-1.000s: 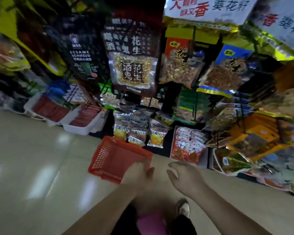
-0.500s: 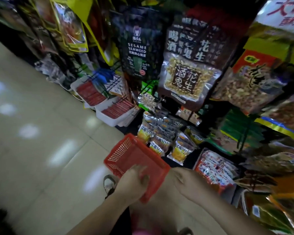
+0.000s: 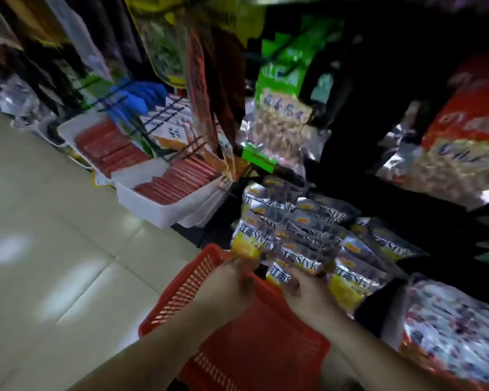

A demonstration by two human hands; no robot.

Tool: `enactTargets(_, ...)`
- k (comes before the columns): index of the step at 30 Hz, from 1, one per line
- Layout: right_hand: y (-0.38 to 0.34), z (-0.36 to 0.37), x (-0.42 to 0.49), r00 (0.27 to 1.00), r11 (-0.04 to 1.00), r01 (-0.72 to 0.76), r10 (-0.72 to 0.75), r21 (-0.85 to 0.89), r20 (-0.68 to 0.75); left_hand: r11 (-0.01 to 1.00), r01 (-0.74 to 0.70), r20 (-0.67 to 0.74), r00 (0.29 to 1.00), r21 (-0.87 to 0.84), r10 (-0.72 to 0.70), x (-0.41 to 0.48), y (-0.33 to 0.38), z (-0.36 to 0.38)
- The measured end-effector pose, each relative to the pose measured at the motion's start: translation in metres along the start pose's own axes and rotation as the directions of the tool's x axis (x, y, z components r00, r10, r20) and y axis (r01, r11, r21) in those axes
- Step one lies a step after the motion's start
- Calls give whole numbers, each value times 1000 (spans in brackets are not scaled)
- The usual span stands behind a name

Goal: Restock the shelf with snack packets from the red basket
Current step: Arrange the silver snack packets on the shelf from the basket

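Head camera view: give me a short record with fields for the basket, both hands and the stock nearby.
basket: red mesh, below both hands, beside the low shelf
left hand: at the basket's far rim, grip too blurred to tell
right hand: reaching to the silver-and-yellow packets, grip too blurred to tell
nearby stock: white trays of red packs, left of those packets

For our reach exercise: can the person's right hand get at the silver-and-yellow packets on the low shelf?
Probably yes. The right hand sits above the red basket, right beside the front silver-and-yellow packets, with nothing between them; blur hides any contact.
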State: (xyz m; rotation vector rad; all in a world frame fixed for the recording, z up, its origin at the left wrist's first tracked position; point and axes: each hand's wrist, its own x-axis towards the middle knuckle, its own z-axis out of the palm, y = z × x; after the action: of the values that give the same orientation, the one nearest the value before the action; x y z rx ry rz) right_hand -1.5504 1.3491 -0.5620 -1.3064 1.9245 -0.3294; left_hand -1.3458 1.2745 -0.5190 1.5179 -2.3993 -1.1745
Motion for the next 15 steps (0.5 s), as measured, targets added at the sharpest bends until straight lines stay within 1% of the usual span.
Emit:
enactTargets(3,40,40,35,997,996,66,-68,-63,-26,999,-15,-28,999,42,16,34,-42,43)
enactTargets(6,62,61,54,990,981,139,-140,-132,3,998,-26,-66,997,62,30,51,-69,73)
enactTargets(9,70,70,38,990,985,131,-135,-114,-27,999,-15,-134,991,46,21,41,-83,90)
enactTargets(11,65,72,15,994,989,97,-102,-115,-35,1000,2,-116,993,6,-2,22,-87,93)
enactTargets(13,60,73,-8,993,987,113,-115,-113,-14,999,-48,-88,995,18,50,4,-87,86)
enactTargets(15,49,73,-10,992,984,123,-126,-126,-17,992,-95,-97,990,84,103,-1,-91,73)
